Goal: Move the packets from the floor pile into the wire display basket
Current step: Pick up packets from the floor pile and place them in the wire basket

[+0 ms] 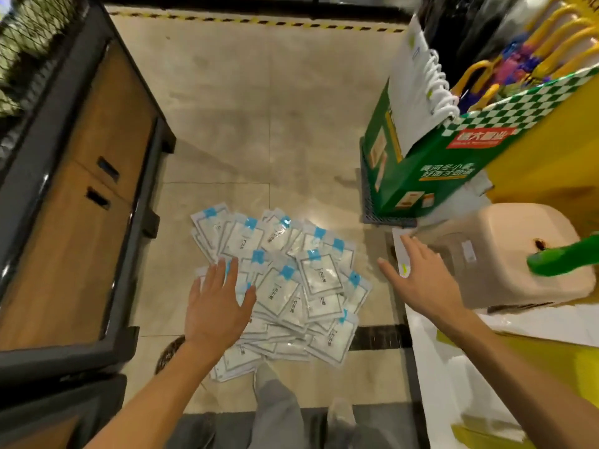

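Packets: a loose pile of flat clear plastic packets with blue top tabs (pixel 285 283) lies overlapping on the beige tiled floor (pixel 259 124), in the middle of the view, just ahead of the person's grey trouser leg (pixel 275 406).
Left hand: the left hand (pixel 215 306) is over the pile's left edge, palm down, fingers straight and spread, holding nothing; whether the fingertips touch the packets cannot be told.
Right hand: the right hand (pixel 418 277) is over bare floor right of the pile, fingers straight and slightly apart, holding nothing, beside the beige plastic stool (pixel 505 254).
Left side: a dark-framed wooden display cabinet (pixel 81 205) stands along the floor's left edge; wire mesh (pixel 29 47) shows in the upper-left corner, too blurred to tell what it belongs to.
Right side: a green printed carton with a checked rim (pixel 434 170) stands behind the stool, with white paper bags with cord handles (pixel 418 89) leaning on it and yellow-handled umbrellas (pixel 525 53) above.
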